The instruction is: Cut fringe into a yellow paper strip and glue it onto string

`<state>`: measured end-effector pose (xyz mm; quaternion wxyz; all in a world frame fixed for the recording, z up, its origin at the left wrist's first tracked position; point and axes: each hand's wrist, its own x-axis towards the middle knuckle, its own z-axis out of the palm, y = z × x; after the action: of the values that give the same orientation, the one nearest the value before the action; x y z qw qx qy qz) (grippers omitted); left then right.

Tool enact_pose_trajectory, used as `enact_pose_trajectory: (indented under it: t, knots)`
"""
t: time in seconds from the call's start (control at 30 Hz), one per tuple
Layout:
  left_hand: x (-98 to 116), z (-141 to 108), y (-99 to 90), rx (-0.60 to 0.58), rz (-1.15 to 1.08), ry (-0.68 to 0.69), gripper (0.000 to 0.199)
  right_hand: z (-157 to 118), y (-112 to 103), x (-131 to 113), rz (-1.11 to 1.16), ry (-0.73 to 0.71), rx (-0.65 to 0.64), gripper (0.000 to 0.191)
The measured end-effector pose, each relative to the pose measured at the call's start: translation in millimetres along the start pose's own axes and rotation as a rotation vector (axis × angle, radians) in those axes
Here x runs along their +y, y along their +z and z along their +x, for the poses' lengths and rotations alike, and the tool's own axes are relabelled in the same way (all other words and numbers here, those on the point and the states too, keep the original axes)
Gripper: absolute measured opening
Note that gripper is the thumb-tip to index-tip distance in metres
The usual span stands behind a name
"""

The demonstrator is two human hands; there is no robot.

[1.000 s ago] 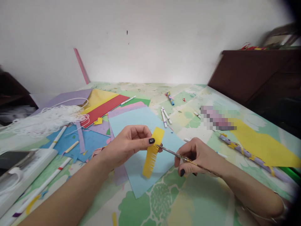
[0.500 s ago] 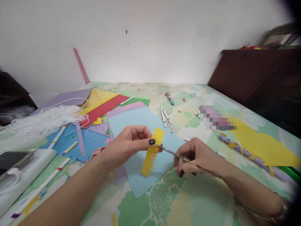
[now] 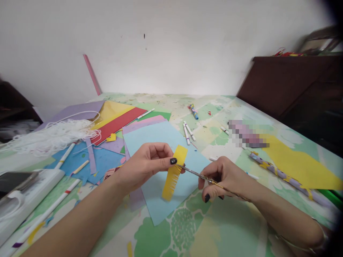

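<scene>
Between thumb and fingers, my left hand (image 3: 150, 164) pinches a yellow paper strip (image 3: 169, 184). Its lower right edge is cut into a fringe of short slits, while the upper end is whole. My right hand (image 3: 223, 180) is closed on a pair of scissors (image 3: 198, 174), whose blades point left and meet the strip's right edge near my left thumb. How far the blades are apart I cannot tell. Below both hands lies a light blue paper sheet (image 3: 158, 210), over pink and lilac sheets.
White cord (image 3: 61, 134), coloured papers and a power strip (image 3: 40, 192) with a phone on it lie at left. White sticks (image 3: 187, 133) and a blue wrapped piece (image 3: 193, 112) lie farther back. At right are a lilac-and-yellow wrapped stick (image 3: 289, 178) and yellow paper (image 3: 302, 162).
Hardly anything differs. The strip's lower end has shifted very slightly to the right; both hands keep their grip in nearly the same place.
</scene>
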<state>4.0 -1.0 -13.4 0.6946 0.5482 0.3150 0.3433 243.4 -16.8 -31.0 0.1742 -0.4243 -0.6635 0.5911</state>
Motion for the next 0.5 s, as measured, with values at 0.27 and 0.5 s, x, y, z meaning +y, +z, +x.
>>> enact_pose_trajectory:
  t: [0.27,0.5]
  knots:
    - [-1.3,-0.3,-0.8,-0.007,-0.009,0.003,0.013,0.0,0.6,-0.7,-0.019,0.006,0.007,0.025]
    - [0.7,-1.4,0.3,-0.003,-0.015,0.000,0.013,-0.9,0.7,-1.4,-0.050,-0.017,0.016,0.025]
